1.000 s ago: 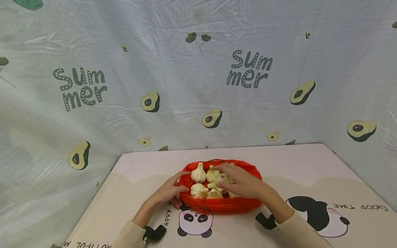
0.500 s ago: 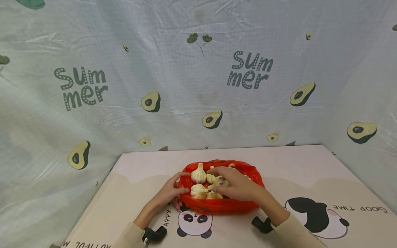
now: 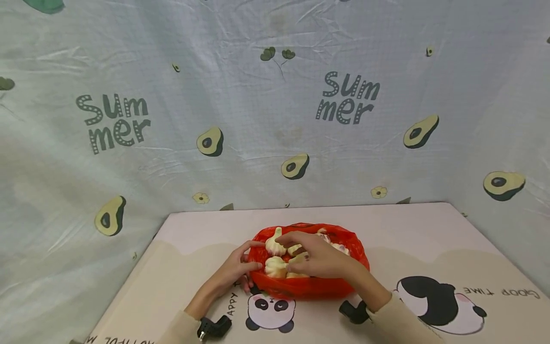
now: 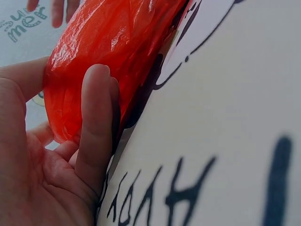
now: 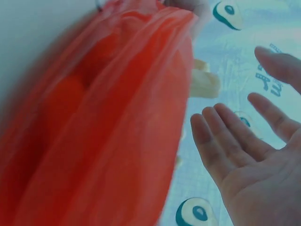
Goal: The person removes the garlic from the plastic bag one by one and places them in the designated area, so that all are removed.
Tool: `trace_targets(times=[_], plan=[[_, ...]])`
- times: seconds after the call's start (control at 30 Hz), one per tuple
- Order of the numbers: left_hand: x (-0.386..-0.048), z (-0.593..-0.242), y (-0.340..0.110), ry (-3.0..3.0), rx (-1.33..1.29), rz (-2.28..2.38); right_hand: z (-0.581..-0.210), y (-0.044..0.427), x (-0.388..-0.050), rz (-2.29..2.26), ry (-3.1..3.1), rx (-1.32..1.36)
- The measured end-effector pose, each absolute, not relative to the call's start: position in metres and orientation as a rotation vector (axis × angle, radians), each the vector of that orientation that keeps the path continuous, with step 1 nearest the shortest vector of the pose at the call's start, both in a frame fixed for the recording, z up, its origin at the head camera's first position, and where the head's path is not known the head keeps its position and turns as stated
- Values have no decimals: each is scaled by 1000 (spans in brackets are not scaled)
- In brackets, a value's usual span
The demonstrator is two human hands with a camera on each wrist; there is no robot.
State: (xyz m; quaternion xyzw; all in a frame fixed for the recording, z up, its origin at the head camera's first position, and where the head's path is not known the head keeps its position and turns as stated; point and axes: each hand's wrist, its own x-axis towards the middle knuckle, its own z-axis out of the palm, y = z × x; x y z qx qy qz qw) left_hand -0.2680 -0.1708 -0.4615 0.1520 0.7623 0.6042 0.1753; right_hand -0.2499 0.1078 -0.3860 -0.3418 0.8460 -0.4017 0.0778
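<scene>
An open red plastic bag (image 3: 309, 288) with its rim spread holds several garlic bulbs. One garlic bulb (image 3: 275, 245) stands with its stem up at the left, and another garlic bulb (image 3: 275, 267) lies in front of it. My left hand (image 3: 230, 268) grips the bag's left side, thumb at the rim and other fingers outside; in the left wrist view one finger lies along the red plastic (image 4: 113, 42). Over the bulbs hovers my right hand (image 3: 320, 258), hiding some of them. The right wrist view shows this hand (image 5: 254, 160) with fingers extended, holding nothing.
The bag sits on a pale table (image 3: 197, 229) printed with pandas and lettering. A light cloth (image 3: 258, 95) with avocado prints hangs behind and at the sides. A dark device (image 3: 215, 327) is at the left wrist, a similar device (image 3: 354, 311) at the right.
My right hand has moved left over the bag, uncovering bulbs on the right side and covering more in the middle. The left hand has stayed at the bag's left side.
</scene>
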Motion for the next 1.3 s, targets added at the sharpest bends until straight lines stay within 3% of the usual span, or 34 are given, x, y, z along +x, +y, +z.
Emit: trace_targets(times=[1.3], plan=[[-270, -463, -173, 2129, 449, 1733, -399, 83, -267, -970, 2482, -1054]])
